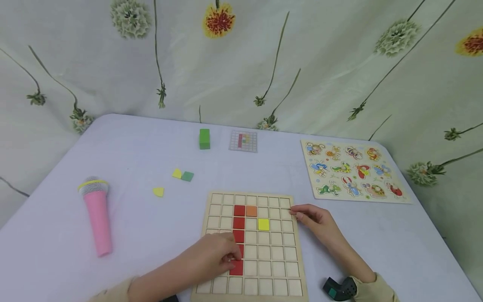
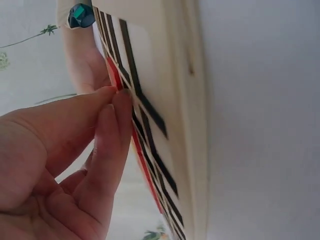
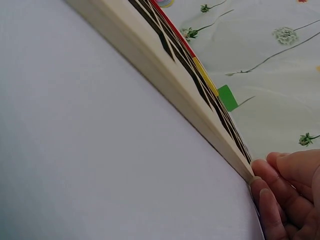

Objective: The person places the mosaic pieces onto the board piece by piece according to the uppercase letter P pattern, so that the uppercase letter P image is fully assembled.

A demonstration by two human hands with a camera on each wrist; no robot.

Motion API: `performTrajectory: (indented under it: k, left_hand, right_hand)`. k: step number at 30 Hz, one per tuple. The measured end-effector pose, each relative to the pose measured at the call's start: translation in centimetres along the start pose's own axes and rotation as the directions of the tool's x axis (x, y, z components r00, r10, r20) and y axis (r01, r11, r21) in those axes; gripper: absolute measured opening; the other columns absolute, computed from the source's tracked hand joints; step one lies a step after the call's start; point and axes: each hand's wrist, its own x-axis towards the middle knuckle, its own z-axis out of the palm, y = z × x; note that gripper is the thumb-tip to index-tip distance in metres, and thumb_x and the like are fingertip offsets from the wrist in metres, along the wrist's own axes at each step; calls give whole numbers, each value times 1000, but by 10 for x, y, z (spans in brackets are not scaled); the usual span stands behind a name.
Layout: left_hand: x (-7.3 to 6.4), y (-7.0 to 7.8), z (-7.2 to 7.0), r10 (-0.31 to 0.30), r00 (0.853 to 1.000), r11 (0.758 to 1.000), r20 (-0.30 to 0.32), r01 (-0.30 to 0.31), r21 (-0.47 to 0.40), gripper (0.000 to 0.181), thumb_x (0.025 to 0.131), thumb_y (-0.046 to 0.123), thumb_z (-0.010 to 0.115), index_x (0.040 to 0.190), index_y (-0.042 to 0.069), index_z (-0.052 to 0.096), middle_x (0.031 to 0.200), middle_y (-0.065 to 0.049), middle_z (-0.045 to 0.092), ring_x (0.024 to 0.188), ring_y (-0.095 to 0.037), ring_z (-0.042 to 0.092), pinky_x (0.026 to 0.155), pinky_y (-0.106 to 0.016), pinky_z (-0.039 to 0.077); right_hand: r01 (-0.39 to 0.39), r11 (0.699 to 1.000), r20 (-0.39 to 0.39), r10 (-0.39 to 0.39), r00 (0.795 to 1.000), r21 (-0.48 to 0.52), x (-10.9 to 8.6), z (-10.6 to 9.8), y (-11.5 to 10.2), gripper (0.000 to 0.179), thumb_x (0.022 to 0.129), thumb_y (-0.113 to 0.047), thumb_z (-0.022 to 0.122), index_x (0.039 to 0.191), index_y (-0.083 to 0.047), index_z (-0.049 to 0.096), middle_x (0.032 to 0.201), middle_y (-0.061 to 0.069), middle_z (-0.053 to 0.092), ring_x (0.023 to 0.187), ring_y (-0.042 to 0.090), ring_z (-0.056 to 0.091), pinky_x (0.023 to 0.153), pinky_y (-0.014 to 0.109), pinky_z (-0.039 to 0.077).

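Left hand (image 1: 216,253) pinches a red tile (image 1: 236,268) — right hand (image 1: 318,219) grips the right edge of the board (image 1: 249,298), open cells (image 1: 276,252) between.

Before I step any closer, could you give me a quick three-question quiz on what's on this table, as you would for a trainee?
1. In the head view, which hand is at the right edge of the board?
2. Which colour of tile sits in the square just right of the topmost red tile?
a) green
b) orange
c) yellow
3. True or false: in the head view, the microphone lies to the right of the board.

Key:
1. The right hand.
2. b, the orange tile.
3. False: the microphone lies to the left of it.
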Motion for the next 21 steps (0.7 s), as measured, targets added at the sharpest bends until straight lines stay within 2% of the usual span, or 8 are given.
performTrajectory:
  k: [3, 6, 8, 10, 12, 16, 18, 21]
  left_hand:
    - [2, -4, -10, 3, 1000, 1000, -20, -3, -13, 16, 76, 3, 75, 88, 13, 71, 77, 15, 54, 66, -1, 49, 60, -17, 45]
    - [9, -22, -33, -46, 994, 997, -97, 41, -60, 17, 79, 8, 74, 94, 15, 71, 78, 15, 56, 71, -4, 53, 64, -21, 47]
    - [14, -40, -56, -107, 976, 993, -188, 95, -70, 18, 80, 8, 73, 97, 12, 70, 82, 10, 60, 76, -9, 56, 67, -25, 49]
    - [20, -63, -80, -179, 948, 984, -264, 168, -62, 21, 81, 8, 73, 102, 9, 69, 89, 3, 63, 81, -15, 58, 71, -30, 50]
    - [25, -85, -103, -247, 918, 969, -309, 243, -50, 25, 82, 7, 71, 106, 5, 67, 97, -6, 64, 87, -21, 59, 76, -35, 50]
    - [30, -121, -131, -355, 890, 930, -286, 367, -12, 35, 82, 8, 70, 116, 0, 61, 111, -18, 58, 98, -31, 55, 82, -44, 46]
    - [32, -131, -137, -380, 893, 918, -242, 395, 19, 40, 83, 9, 70, 119, 0, 59, 114, -20, 55, 102, -34, 52, 85, -46, 44]
    - [36, -142, -141, -362, 916, 923, -173, 378, 73, 44, 81, 11, 71, 122, 0, 58, 114, -20, 53, 104, -35, 49, 87, -48, 41]
  right_hand:
    - [-1, 1000, 2, 1, 1000, -1, 0, 0, 0, 24, 93, -15, 59, 110, 0, 65, 105, 8, 67, 102, 14, 58, 82, 22, 46]
    - [1, 1000, 2, -1, 1000, 3, 0, 0, 0, 24, 93, -15, 59, 110, 1, 65, 105, 8, 67, 102, 14, 58, 82, 23, 46]
    - [1, 1000, 0, -1, 1000, 3, 0, 0, 0, 24, 93, -15, 59, 110, 1, 65, 105, 8, 67, 102, 14, 58, 82, 23, 46]
    - [0, 1000, -4, 0, 1000, 4, 0, 0, 1, 24, 93, -15, 59, 110, 1, 65, 104, 9, 67, 102, 14, 58, 82, 23, 46]
    - [-3, 1000, -6, 3, 1000, 4, 0, 0, 1, 23, 93, -14, 59, 110, 1, 65, 104, 9, 67, 102, 14, 59, 82, 23, 46]
    - [1, 1000, 3, -1, 1000, 0, 0, 0, 1, 23, 93, -14, 59, 109, 1, 65, 104, 9, 67, 101, 14, 59, 81, 23, 46]
    - [4, 1000, 5, -4, 1000, -4, 0, 1, 1, 22, 93, -14, 59, 109, 0, 66, 105, 8, 67, 100, 14, 58, 80, 23, 46]
    - [14, 1000, 3, -14, 1000, -1, 1, 1, 0, 22, 93, -13, 59, 108, 0, 66, 105, 8, 67, 100, 15, 59, 79, 23, 46]
